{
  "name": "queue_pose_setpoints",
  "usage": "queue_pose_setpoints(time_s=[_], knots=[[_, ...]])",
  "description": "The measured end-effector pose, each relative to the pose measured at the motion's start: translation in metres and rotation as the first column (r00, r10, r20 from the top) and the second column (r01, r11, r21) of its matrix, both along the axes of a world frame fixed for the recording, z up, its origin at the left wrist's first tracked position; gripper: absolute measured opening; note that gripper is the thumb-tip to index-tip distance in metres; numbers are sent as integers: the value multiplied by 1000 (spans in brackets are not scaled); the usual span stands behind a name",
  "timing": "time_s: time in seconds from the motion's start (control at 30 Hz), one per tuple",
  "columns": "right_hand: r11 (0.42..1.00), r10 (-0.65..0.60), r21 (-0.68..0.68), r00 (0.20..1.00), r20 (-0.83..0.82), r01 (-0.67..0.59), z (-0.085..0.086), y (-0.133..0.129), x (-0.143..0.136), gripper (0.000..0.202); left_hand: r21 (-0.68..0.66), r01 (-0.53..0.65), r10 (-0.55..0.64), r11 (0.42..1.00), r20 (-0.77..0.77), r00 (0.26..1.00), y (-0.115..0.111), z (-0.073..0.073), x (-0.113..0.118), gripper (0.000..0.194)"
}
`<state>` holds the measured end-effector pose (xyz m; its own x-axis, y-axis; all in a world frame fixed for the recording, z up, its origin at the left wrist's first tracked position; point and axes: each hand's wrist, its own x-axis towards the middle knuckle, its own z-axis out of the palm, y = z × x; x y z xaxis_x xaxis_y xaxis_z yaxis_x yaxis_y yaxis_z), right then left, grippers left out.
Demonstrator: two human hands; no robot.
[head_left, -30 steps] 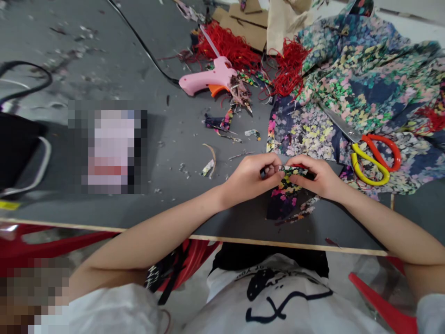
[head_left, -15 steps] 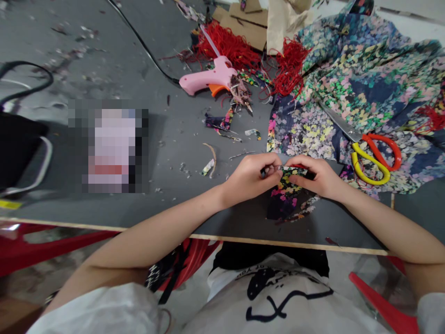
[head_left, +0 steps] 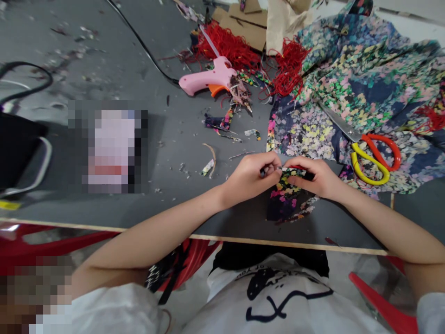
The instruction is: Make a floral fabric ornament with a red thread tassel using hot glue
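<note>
Between my hands hangs a small piece of floral fabric [head_left: 285, 197], dark navy with yellow, green and pink flowers, just above the table's near side. My left hand [head_left: 255, 172] is closed, its thumb and fingertips pinching the fabric's upper left edge. From the other side my right hand [head_left: 314, 178] grips the same top edge, thumb in front. A thin strip of red shows along that edge under the right fingers; what it is, I cannot tell. Beyond the right hand, scissors [head_left: 359, 139] with red and yellow handles lie half open on a large floral cloth [head_left: 368, 88].
A pink glue gun [head_left: 206, 80] with a black cord lies at the back middle, beside red thread bundles [head_left: 229, 46] and cardboard [head_left: 255, 28]. Fabric scraps [head_left: 219, 121] are scattered nearby. A blurred-out rectangular object [head_left: 113, 148] and a black bag [head_left: 21, 150] are at left.
</note>
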<state>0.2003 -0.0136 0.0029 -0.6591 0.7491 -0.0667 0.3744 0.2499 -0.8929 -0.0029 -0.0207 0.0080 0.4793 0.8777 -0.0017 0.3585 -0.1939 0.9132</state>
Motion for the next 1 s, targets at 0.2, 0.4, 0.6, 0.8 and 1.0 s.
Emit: queue_pose_setpoints(time_s=[0.2, 0.4, 0.6, 0.8, 1.0], knots=[[1000, -3, 14, 1000, -4, 3, 0, 0, 0, 21, -15, 9, -9, 1000, 24, 1000, 1, 1, 0, 12], [1000, 6, 23, 1000, 7, -6, 0, 0, 0, 22, -31, -15, 16, 999, 27, 1000, 2, 1, 0, 14], [1000, 2, 11, 1000, 20, -2, 0, 0, 0, 23, -43, -20, 21, 999, 25, 999, 2, 1, 1, 13], [1000, 6, 22, 1000, 0, -6, 0, 0, 0, 22, -86, 1, 4, 996, 57, 998, 3, 1, -2, 13], [1000, -7, 5, 1000, 18, 7, 0, 0, 0, 22, -81, -13, 17, 997, 41, 999, 3, 0, 0, 11]])
